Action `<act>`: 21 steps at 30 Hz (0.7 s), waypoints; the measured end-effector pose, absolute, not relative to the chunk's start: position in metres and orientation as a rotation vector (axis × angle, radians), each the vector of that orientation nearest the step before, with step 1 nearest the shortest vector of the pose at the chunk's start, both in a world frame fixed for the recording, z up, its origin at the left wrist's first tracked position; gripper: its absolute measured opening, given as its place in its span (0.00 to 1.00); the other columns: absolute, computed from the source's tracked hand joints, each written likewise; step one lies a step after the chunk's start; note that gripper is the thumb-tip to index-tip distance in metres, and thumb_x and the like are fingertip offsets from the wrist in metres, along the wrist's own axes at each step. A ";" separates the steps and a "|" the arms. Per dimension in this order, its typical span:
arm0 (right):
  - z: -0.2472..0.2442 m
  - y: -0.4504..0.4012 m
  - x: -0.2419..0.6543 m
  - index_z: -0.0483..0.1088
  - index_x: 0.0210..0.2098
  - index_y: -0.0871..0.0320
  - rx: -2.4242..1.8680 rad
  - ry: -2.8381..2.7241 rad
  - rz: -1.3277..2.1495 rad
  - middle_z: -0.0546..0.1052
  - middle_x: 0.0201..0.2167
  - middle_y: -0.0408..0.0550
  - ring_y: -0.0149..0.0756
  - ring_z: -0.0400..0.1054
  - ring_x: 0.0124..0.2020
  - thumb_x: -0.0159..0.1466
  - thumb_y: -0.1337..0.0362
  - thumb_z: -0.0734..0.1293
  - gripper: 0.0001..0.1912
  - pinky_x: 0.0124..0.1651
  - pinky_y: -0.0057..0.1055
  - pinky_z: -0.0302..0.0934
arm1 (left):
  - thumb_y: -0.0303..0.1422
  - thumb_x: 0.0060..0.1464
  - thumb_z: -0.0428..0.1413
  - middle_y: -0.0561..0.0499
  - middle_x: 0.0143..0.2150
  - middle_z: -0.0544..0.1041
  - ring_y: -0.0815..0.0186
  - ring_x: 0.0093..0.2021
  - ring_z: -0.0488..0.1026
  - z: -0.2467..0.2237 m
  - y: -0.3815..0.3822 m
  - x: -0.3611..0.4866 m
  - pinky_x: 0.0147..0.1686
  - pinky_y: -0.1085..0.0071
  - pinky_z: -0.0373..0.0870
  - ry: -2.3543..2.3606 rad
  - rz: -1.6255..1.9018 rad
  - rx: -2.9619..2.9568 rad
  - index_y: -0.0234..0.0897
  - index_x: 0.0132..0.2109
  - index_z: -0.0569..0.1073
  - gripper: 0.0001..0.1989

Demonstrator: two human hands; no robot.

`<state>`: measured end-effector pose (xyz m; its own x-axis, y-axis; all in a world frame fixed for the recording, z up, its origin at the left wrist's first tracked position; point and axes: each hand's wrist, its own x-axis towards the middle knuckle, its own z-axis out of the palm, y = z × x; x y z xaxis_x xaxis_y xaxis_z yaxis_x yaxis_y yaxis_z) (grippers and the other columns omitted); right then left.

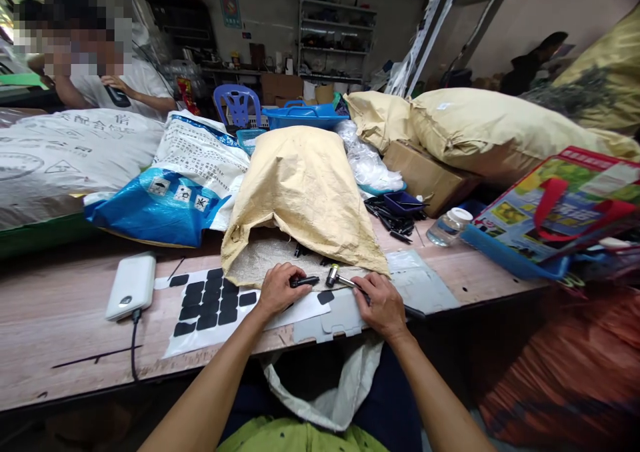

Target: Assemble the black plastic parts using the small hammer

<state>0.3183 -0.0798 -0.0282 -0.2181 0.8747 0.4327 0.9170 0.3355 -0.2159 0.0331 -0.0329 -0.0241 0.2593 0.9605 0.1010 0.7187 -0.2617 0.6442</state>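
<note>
Near the table's front edge my left hand is closed around a small black part. To its right, my right hand grips a small hammer by its black handle, the metal head pointing left toward the black part. Just beyond both hands lies the open mouth of a tan sack, with a few dark pieces showing inside. A white sheet with several black squares lies left of and partly under my left hand. A grey plastic sheet lies beneath the right hand's area.
A white power bank with a cable sits left. Blue-and-white sacks stand behind it. On the right are black parts, a glass jar, a cardboard box and a blue tray. A person sits at the far left.
</note>
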 end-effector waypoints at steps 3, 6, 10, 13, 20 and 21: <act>-0.028 -0.079 0.319 0.76 0.48 0.52 -1.570 -2.125 -0.109 0.73 0.39 0.48 0.40 0.64 0.43 0.69 0.62 0.63 0.12 0.48 0.35 0.59 | 0.44 0.56 0.62 0.51 0.40 0.80 0.59 0.44 0.71 -0.022 -0.033 0.033 0.47 0.64 0.61 1.516 0.668 2.067 0.42 0.41 0.80 0.11; -0.028 -0.079 0.318 0.76 0.48 0.52 -1.562 -2.122 -0.118 0.73 0.39 0.48 0.41 0.64 0.43 0.69 0.62 0.64 0.11 0.48 0.35 0.59 | 0.42 0.56 0.62 0.51 0.40 0.80 0.59 0.45 0.71 -0.021 -0.034 0.034 0.47 0.63 0.60 1.519 0.672 2.064 0.42 0.41 0.80 0.11; -0.028 -0.080 0.318 0.76 0.48 0.52 -1.555 -2.117 -0.137 0.73 0.38 0.48 0.41 0.65 0.42 0.69 0.62 0.64 0.11 0.47 0.35 0.58 | 0.40 0.56 0.63 0.52 0.40 0.80 0.59 0.45 0.71 -0.021 -0.034 0.034 0.48 0.63 0.60 1.513 0.672 2.068 0.43 0.43 0.80 0.10; -0.028 -0.080 0.318 0.76 0.48 0.52 -1.556 -2.119 -0.141 0.73 0.38 0.48 0.41 0.65 0.42 0.69 0.63 0.64 0.11 0.46 0.35 0.58 | 0.40 0.56 0.63 0.51 0.40 0.79 0.59 0.45 0.71 -0.021 -0.034 0.033 0.48 0.63 0.60 1.515 0.657 2.075 0.43 0.43 0.81 0.09; -0.027 -0.080 0.318 0.76 0.48 0.51 -1.548 -2.118 -0.139 0.73 0.38 0.48 0.41 0.65 0.42 0.69 0.63 0.64 0.11 0.47 0.36 0.59 | 0.39 0.55 0.63 0.52 0.40 0.79 0.59 0.45 0.71 -0.024 -0.033 0.033 0.48 0.63 0.61 1.516 0.669 2.087 0.43 0.42 0.80 0.09; -0.027 -0.079 0.318 0.76 0.48 0.51 -1.546 -2.117 -0.141 0.73 0.38 0.48 0.41 0.65 0.42 0.69 0.63 0.64 0.11 0.47 0.36 0.59 | 0.39 0.55 0.63 0.52 0.40 0.79 0.59 0.46 0.71 -0.024 -0.033 0.033 0.48 0.63 0.61 1.517 0.670 2.087 0.43 0.42 0.80 0.09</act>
